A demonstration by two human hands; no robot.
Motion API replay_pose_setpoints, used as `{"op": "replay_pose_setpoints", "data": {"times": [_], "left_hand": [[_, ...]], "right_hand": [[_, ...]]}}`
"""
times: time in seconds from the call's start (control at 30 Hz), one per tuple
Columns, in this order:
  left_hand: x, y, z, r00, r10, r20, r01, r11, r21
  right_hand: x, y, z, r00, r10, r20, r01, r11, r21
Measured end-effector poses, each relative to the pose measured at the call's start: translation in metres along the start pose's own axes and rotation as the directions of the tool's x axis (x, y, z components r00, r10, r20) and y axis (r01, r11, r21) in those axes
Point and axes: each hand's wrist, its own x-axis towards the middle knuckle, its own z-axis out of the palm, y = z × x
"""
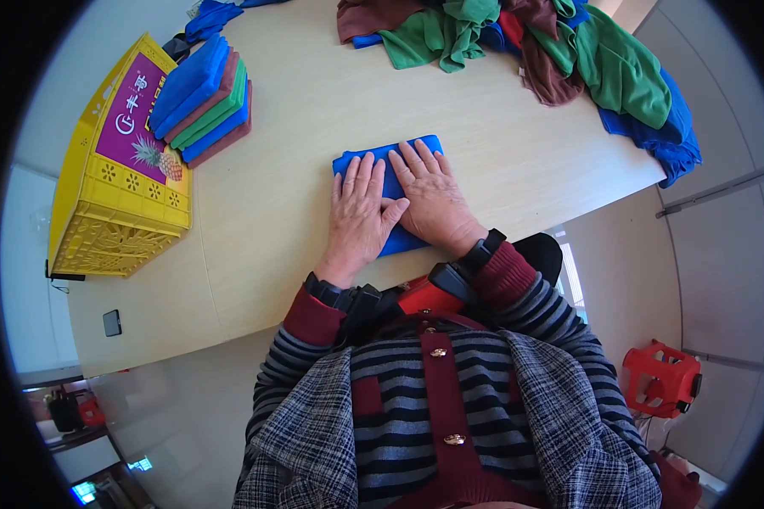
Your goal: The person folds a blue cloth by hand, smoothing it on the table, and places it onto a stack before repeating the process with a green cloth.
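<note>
A folded blue cloth lies flat near the front edge of the table. On its left part rests my left hand, palm down with the fingers stretched out. My right hand lies flat on the right part, its fingers slightly spread. The thumbs come close together over the middle of the cloth, and both hands cover much of it. Neither hand grips anything.
At the left, a stack of folded blue, brown and green cloths stands against a yellow crate. Loose cloths are heaped at the back right. A small dark device lies front left. A red stool stands right.
</note>
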Motion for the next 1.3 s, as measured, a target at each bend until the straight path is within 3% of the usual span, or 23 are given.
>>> {"op": "replay_pose_setpoints", "data": {"times": [0.43,0.87,0.97,1.13,1.23,1.3], "left_hand": [[0.0,0.002,-0.004,1.0,0.016,0.023,-0.018,0.996,0.092],[-0.013,-0.001,-0.009,0.999,-0.029,0.016,0.028,0.998,0.064],[-0.018,-0.002,-0.011,0.997,-0.067,0.029,0.064,0.994,0.092],[-0.024,-0.003,-0.018,0.996,-0.083,0.036,0.079,0.991,0.106],[-0.027,0.004,-0.024,0.999,-0.05,0.008,0.049,0.993,0.108],[-0.021,0.013,-0.023,0.999,-0.05,0.011,0.049,0.992,0.116]], "right_hand": [[0.01,0.021,0.002,0.986,0.166,-0.035,-0.162,0.983,0.085],[-0.001,0.03,0.002,0.979,0.189,-0.075,-0.183,0.98,0.079],[-0.005,0.036,0.001,0.971,0.189,-0.146,-0.18,0.981,0.076],[-0.007,0.048,-0.02,0.969,0.228,-0.093,-0.218,0.969,0.113],[-0.011,0.029,-0.027,0.929,0.15,-0.339,-0.107,0.984,0.142],[-0.008,0.003,-0.026,0.948,0.111,-0.299,-0.068,0.986,0.151]]}}
